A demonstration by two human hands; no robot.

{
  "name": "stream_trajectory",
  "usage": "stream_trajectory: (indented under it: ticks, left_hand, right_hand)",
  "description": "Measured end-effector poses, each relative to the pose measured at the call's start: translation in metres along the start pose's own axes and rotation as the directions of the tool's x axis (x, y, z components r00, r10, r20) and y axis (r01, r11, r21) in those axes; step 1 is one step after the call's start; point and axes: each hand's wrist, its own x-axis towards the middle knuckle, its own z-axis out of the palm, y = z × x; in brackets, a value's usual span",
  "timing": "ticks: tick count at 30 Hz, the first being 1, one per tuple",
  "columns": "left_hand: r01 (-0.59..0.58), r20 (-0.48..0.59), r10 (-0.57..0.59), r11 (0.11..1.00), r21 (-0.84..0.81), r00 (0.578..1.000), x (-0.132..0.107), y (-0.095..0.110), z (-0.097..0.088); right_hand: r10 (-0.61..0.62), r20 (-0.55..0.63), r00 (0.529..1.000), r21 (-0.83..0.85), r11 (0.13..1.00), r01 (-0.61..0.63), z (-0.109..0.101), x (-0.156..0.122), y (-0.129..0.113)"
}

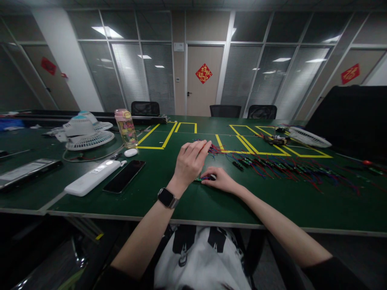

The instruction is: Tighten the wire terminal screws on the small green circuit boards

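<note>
The left hand [190,161] hides its own thumb and part of a small green circuit board [198,180], which lies low on the desk [187,207] between the two hands. Whether the left hand grips anything cannot be told; its fingers are bent, with the tips beside a tangle of red and blue wires [215,149]. The right hand [222,180] pinches the near, wired end of the board between thumb and fingers, covering most of that end. At the right, a large black shape [353,121] runs out of view and is too dark to make out.

Just beyond the right hand and off to its right, a long row of wired boards [281,165] spreads over the desk, leads overlapping. Yellow tape [263,153] marks outlines behind it. To the left lie a phone [124,176], a long white device [92,177] and a small white case [131,152], with a bottle [126,129] and a white fan [87,133] farther back.

The desk's front edge [211,223] passes below both hands, with a strip of green surface between.
</note>
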Motion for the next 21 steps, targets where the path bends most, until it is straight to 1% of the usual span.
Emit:
stream_trajectory:
  ticks: [2,4,5,6,7,8,9,10,11,12,13,14,15,16,17,18,19,20,21]
  left_hand:
    - [0.068,-0.037,-0.070,0.996,-0.052,0.997,-0.001,0.001,0.001]
    - [0.186,-0.057,-0.199,0.966,-0.180,0.978,0.000,0.002,0.002]
    - [0.248,-0.050,-0.271,0.928,-0.277,0.961,0.001,0.003,0.002]
    - [0.307,-0.026,-0.344,0.868,-0.390,0.939,0.002,0.003,0.003]
    - [0.362,0.018,-0.411,0.780,-0.511,0.912,0.003,0.003,0.003]
    - [0.404,0.070,-0.467,0.668,-0.625,0.881,0.005,0.002,0.004]
    - [0.448,0.139,-0.524,0.528,-0.721,0.841,0.006,0.000,0.004]
    - [0.477,0.219,-0.552,0.381,-0.792,0.805,0.007,-0.003,0.006]
    - [0.483,0.273,-0.571,0.254,-0.838,0.774,0.008,-0.005,0.007]
    - [0.485,0.320,-0.581,0.149,-0.862,0.748,0.008,-0.008,0.008]
    - [0.483,0.351,-0.595,0.072,-0.872,0.723,0.008,-0.010,0.009]
    - [0.481,0.366,-0.607,0.031,-0.876,0.706,0.008,-0.012,0.010]
    - [0.486,0.368,-0.618,0.027,-0.873,0.695,0.008,-0.013,0.011]
    - [0.498,0.352,-0.629,0.066,-0.864,0.694,0.007,-0.013,0.010]
    - [0.513,0.314,-0.636,0.152,-0.845,0.705,0.007,-0.012,0.010]
    - [0.525,0.257,-0.631,0.282,-0.803,0.732,0.006,-0.010,0.008]
    - [0.525,0.193,-0.605,0.436,-0.731,0.773,0.006,-0.009,0.007]
    - [0.492,0.119,-0.547,0.610,-0.621,0.829,0.006,-0.007,0.005]
    - [0.431,0.081,-0.450,0.765,-0.479,0.889,0.006,-0.005,0.003]
  right_hand:
    - [0.003,0.002,1.000,0.001,1.000,-0.003,0.000,0.000,0.000]
    - [0.006,0.005,1.000,0.001,1.000,-0.006,-0.001,0.000,-0.001]
    - [0.008,0.007,1.000,0.001,1.000,-0.008,-0.001,0.000,-0.001]
    - [0.011,0.009,1.000,0.000,1.000,-0.011,-0.001,0.000,-0.001]
    - [0.012,0.012,1.000,-0.001,1.000,-0.012,-0.001,0.000,-0.001]
    - [0.011,0.013,1.000,-0.003,1.000,-0.011,-0.002,0.000,-0.002]
    - [0.010,0.014,1.000,-0.004,1.000,-0.010,-0.002,0.000,-0.002]
    - [0.008,0.016,1.000,-0.006,1.000,-0.008,-0.002,0.000,-0.002]
    - [0.007,0.018,1.000,-0.007,1.000,-0.007,-0.002,0.000,-0.002]
    - [0.004,0.021,1.000,-0.008,1.000,-0.004,-0.002,0.000,-0.002]
    - [0.001,0.024,1.000,-0.009,1.000,-0.001,-0.003,0.000,-0.002]
    - [-0.002,0.027,1.000,-0.010,1.000,0.002,-0.003,0.001,-0.002]
    - [-0.005,0.030,1.000,-0.013,1.000,0.005,-0.003,0.001,-0.002]
    - [-0.006,0.031,1.000,-0.016,1.000,0.007,-0.003,0.001,-0.002]
    - [-0.006,0.030,1.000,-0.018,1.000,0.007,-0.002,0.000,-0.002]
    - [-0.006,0.028,1.000,-0.019,1.000,0.006,-0.002,0.000,-0.002]
    - [-0.005,0.026,1.000,-0.018,1.000,0.005,-0.002,0.000,-0.002]
    - [-0.005,0.023,1.000,-0.016,1.000,0.005,-0.002,0.000,-0.002]
    - [-0.005,0.020,1.000,-0.013,1.000,0.006,-0.002,0.000,-0.002]
